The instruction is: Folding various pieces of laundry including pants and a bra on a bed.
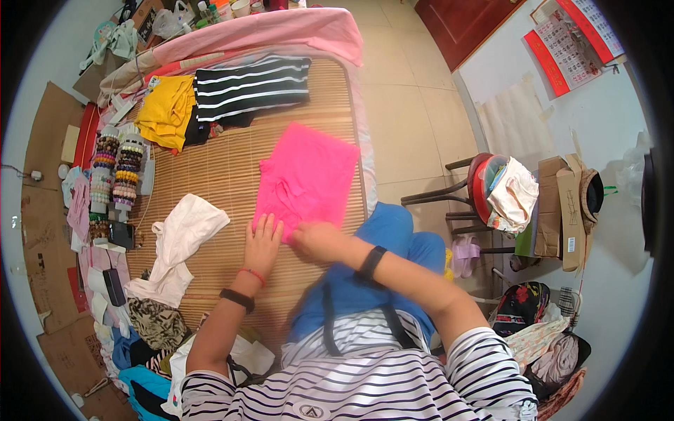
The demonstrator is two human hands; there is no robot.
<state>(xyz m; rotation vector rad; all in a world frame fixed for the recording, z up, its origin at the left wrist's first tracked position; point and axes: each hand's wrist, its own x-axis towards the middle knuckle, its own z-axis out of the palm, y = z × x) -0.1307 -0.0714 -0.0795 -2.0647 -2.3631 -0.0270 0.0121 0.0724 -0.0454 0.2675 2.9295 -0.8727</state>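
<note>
A bright pink garment lies spread on the slatted bamboo mat, with wrinkles near its left side. My left hand rests flat on its near left corner, fingers slightly apart. Close beside it, my right hand is curled at the garment's near edge and seems to pinch the cloth; its fingertips are hidden and slightly blurred. To the left of my hands lies a crumpled white garment. Farther off, a folded black-and-white striped garment lies beside a folded yellow garment.
Bracelet stands line the left side, near a black phone. A heap of clothes lies at the lower left. Right of the bed, a stool bears a basin with cloth, with cardboard boxes behind it.
</note>
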